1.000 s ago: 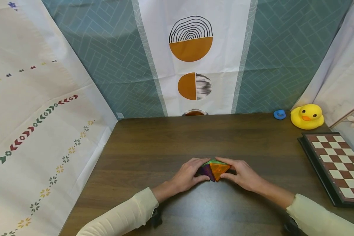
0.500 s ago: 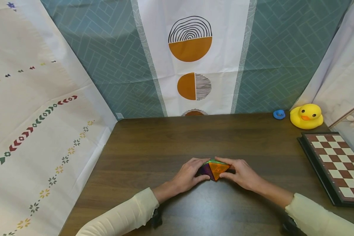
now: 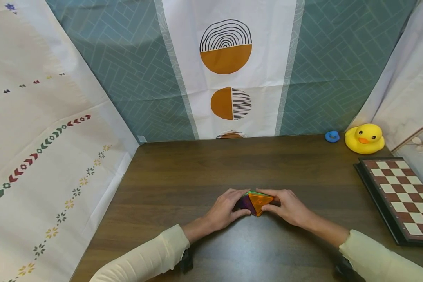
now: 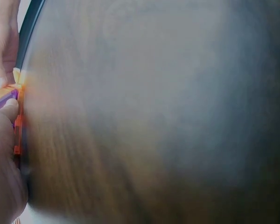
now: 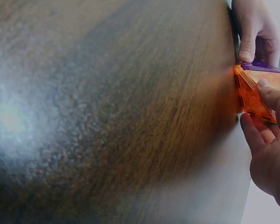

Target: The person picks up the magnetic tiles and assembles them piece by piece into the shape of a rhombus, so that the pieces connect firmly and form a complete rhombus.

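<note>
Between the two hands, in the middle of the table, stands a small block of translucent magnetic tiles. An orange triangular tile (image 3: 259,202) faces the front right, a purple tile (image 3: 247,204) the front left. Only a strip of a green tile (image 3: 252,193) shows along the top. The left hand (image 3: 226,208) holds the block's left side, fingers at the top back and thumb low by the purple tile. From the right, the right hand (image 3: 290,207) grips it, thumb (image 5: 270,93) on the orange face and fingers behind. The block's back is hidden.
A chessboard (image 3: 403,196) lies on the right of the brown wooden table (image 3: 197,164). Behind it, at the back right corner, sit a yellow rubber duck (image 3: 364,139) and a small blue duck (image 3: 332,136). Patterned cloths (image 3: 91,176) hang around the table.
Both hands keep their hold on the tile block. The right thumb and orange tile sit very slightly further left in the head view, which has itself shifted a little.
</note>
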Action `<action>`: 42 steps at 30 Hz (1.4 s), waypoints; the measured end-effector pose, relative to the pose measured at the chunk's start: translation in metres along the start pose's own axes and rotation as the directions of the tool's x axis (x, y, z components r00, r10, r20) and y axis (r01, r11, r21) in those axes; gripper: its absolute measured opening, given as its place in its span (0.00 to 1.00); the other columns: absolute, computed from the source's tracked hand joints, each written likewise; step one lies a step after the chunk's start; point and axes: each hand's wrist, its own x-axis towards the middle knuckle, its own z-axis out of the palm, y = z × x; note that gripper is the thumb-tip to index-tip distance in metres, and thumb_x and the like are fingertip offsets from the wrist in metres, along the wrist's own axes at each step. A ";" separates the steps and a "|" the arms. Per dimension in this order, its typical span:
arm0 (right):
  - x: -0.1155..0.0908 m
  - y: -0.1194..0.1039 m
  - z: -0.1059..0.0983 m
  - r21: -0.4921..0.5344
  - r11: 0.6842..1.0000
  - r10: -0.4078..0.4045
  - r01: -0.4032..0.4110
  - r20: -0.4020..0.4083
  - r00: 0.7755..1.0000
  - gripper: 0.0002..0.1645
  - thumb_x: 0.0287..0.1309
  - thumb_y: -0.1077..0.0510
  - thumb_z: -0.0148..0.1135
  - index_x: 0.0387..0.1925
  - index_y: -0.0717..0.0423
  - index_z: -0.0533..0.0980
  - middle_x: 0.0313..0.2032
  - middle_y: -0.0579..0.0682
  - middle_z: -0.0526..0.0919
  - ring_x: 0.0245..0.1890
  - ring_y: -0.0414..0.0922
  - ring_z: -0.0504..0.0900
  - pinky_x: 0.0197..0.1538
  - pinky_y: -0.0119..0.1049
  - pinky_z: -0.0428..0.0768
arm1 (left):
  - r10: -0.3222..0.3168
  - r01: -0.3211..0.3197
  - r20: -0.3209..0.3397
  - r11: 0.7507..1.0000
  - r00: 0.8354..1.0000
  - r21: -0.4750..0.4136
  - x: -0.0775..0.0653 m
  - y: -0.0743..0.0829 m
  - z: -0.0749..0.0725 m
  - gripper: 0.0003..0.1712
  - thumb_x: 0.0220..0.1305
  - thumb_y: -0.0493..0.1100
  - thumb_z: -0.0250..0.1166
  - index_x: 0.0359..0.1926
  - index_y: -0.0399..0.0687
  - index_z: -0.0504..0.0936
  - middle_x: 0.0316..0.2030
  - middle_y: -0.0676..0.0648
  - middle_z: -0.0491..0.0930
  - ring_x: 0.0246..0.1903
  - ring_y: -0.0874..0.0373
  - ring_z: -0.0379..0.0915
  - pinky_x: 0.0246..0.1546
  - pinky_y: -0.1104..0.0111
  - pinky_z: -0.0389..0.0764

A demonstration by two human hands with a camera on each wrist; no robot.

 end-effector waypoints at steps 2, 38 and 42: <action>0.000 0.000 0.000 0.002 1.000 0.009 -0.009 0.011 1.000 0.34 0.64 0.64 0.74 0.69 0.69 0.75 0.53 0.64 0.87 0.47 0.51 0.91 0.47 0.37 0.88 | 0.000 0.000 0.005 1.000 1.000 0.001 0.000 0.000 -0.001 0.38 0.71 0.54 0.72 0.76 0.46 0.72 0.67 0.49 0.80 0.62 0.55 0.75 0.61 0.61 0.81; -0.001 -0.004 -0.014 0.222 0.963 0.139 -0.154 0.079 0.987 0.29 0.75 0.65 0.62 0.72 0.70 0.71 0.59 0.67 0.84 0.42 0.47 0.88 0.38 0.31 0.86 | 0.030 -0.030 -0.014 1.000 0.999 0.009 -0.007 -0.017 -0.020 0.26 0.71 0.47 0.72 0.68 0.52 0.84 0.54 0.52 0.89 0.50 0.60 0.84 0.52 0.65 0.85; -0.005 -0.003 -0.017 0.165 0.975 0.144 -0.151 0.052 0.988 0.29 0.74 0.62 0.65 0.71 0.68 0.74 0.61 0.67 0.82 0.53 0.49 0.89 0.49 0.35 0.88 | 0.020 -0.020 -0.003 1.000 1.000 -0.016 -0.010 -0.018 -0.022 0.26 0.70 0.47 0.73 0.68 0.51 0.84 0.55 0.52 0.88 0.48 0.61 0.84 0.51 0.67 0.85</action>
